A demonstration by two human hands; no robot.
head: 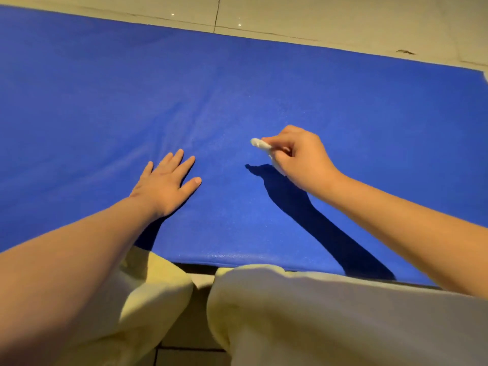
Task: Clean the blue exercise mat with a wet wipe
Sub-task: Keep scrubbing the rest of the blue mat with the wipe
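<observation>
The blue exercise mat [264, 83] lies flat on the floor and fills most of the view. My left hand [166, 182] rests flat on it with straight, spread fingers, left of centre. My right hand [298, 157] hovers just above the mat right of centre and pinches a crumpled white wet wipe [260, 144], whose end sticks out to the left of the fingers. A dark shadow of the right arm falls on the mat below the hand.
Pale floor tiles [330, 17] run along the mat's far edge. My knees in light trousers [317, 313] sit at the mat's near edge. The mat's right corner [484, 75] shows at the far right.
</observation>
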